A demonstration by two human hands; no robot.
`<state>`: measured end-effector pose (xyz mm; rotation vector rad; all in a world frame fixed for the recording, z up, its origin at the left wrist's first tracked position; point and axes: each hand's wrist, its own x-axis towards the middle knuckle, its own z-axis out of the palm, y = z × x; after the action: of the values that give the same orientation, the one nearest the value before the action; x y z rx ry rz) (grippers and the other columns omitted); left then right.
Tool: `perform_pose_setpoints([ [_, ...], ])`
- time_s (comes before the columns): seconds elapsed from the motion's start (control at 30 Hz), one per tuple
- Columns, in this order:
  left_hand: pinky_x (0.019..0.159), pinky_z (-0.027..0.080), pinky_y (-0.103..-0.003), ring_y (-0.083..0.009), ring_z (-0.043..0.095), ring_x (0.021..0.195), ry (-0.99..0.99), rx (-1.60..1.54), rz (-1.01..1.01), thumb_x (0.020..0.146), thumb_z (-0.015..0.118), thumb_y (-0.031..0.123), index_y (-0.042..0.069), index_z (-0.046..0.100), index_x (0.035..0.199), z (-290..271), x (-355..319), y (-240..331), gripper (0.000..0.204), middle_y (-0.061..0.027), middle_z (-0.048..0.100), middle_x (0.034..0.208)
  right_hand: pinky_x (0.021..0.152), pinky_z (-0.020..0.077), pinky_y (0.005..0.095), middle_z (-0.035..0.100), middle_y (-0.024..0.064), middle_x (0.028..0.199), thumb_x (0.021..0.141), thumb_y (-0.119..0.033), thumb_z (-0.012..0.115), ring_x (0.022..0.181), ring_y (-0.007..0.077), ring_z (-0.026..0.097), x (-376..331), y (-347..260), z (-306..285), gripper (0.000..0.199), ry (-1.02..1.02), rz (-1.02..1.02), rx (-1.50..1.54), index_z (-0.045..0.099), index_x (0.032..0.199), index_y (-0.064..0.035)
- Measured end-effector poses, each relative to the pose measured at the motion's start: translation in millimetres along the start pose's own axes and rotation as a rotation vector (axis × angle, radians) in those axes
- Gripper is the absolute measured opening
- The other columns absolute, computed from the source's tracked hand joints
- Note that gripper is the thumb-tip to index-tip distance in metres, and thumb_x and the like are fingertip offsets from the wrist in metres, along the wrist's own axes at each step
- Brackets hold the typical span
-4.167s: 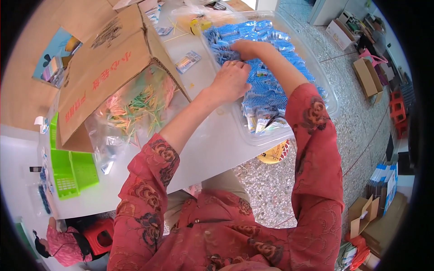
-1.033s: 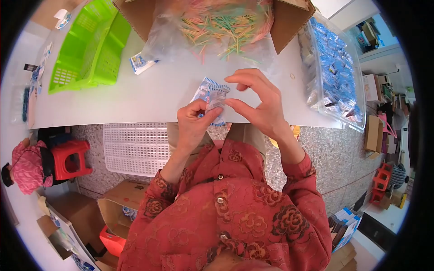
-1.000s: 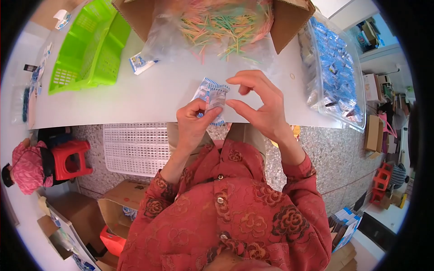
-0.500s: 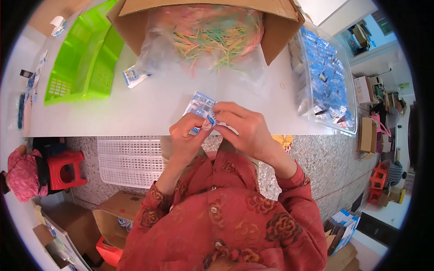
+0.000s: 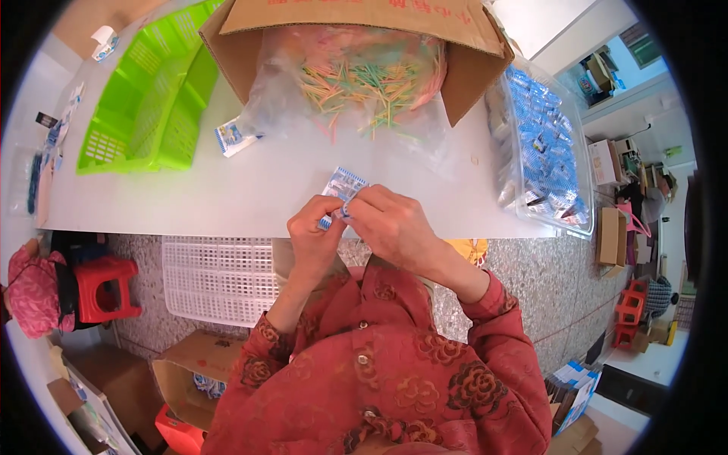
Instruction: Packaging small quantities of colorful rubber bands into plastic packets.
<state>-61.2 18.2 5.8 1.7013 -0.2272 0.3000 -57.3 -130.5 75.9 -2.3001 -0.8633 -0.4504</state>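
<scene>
A small blue-and-white printed packet (image 5: 343,184) is held over the table's front edge, between both my hands. My left hand (image 5: 315,227) pinches its lower end between thumb and fingers. From the other side my right hand (image 5: 394,227) grips the packet's right edge, its fingers bent over and hiding part of it. Beyond my hands, a clear plastic bag of thin pink, yellow and green sticks (image 5: 371,83) spills from a tipped cardboard box (image 5: 364,19). Another blue-and-white packet (image 5: 233,138) lies on the table to the left of the bag.
A bright green basket (image 5: 144,114) stands at the left of the white table (image 5: 152,205). On the right is a clear bin (image 5: 542,144) full of blue packets. Below the table's edge sits a white crate (image 5: 216,277); a red stool (image 5: 106,292) and a person in pink (image 5: 34,292) are at left.
My right hand has shifted left and closed over the packet's edge. The packet's folded corner is now mostly covered by its fingers. The view has tilted slightly.
</scene>
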Motion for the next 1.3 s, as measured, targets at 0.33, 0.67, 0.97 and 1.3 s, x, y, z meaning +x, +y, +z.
perform_pose_setpoints([
  [0.33,0.057,0.038,-0.017,-0.0012,0.048,0.065,0.038,-0.312,-0.248,0.080,0.065,-0.002,0.001,0.063,0.078,-27.7,16.4,-82.0,0.004,0.0040,0.058,0.073,0.060,0.0458,0.0234,0.058,0.0033,0.076,0.087,-0.004,0.053,0.063,0.0093,0.056,36.6,133.3,17.9,0.016,0.279,0.602,0.484,0.057,0.103,-0.0008],
  [0.67,0.058,0.038,-0.017,-0.0015,0.048,0.066,0.006,-0.348,-0.247,0.081,0.066,-0.001,0.000,0.063,0.082,-25.0,15.0,-87.2,0.003,0.0035,0.058,0.075,0.053,0.0498,0.0290,0.064,0.0074,0.083,0.076,0.002,0.051,0.062,0.0139,0.060,103.9,257.4,24.4,0.029,0.233,0.918,0.547,0.061,0.104,-0.0005],
  [0.97,0.062,0.041,-0.018,-0.0036,0.051,0.071,-0.020,-0.369,-0.237,0.081,0.063,-0.004,-0.002,0.063,0.083,-29.7,13.1,-83.5,0.002,0.0010,0.058,0.078,0.073,0.0523,0.0284,0.064,0.0070,0.092,0.084,-0.003,0.058,0.089,0.0184,0.063,168.3,198.5,5.7,0.017,0.243,0.486,0.677,0.061,0.100,0.0007],
  [1.3,0.063,0.038,-0.018,-0.0026,0.047,0.072,-0.089,-0.305,-0.215,0.082,0.062,-0.006,-0.001,0.062,0.083,-27.4,14.6,-86.6,0.005,0.0036,0.055,0.079,0.074,0.0524,0.0358,0.063,0.0037,0.100,0.079,-0.008,0.058,0.088,0.0194,0.062,158.1,239.8,80.6,0.028,0.016,0.334,0.194,0.062,0.107,-0.0066],
])
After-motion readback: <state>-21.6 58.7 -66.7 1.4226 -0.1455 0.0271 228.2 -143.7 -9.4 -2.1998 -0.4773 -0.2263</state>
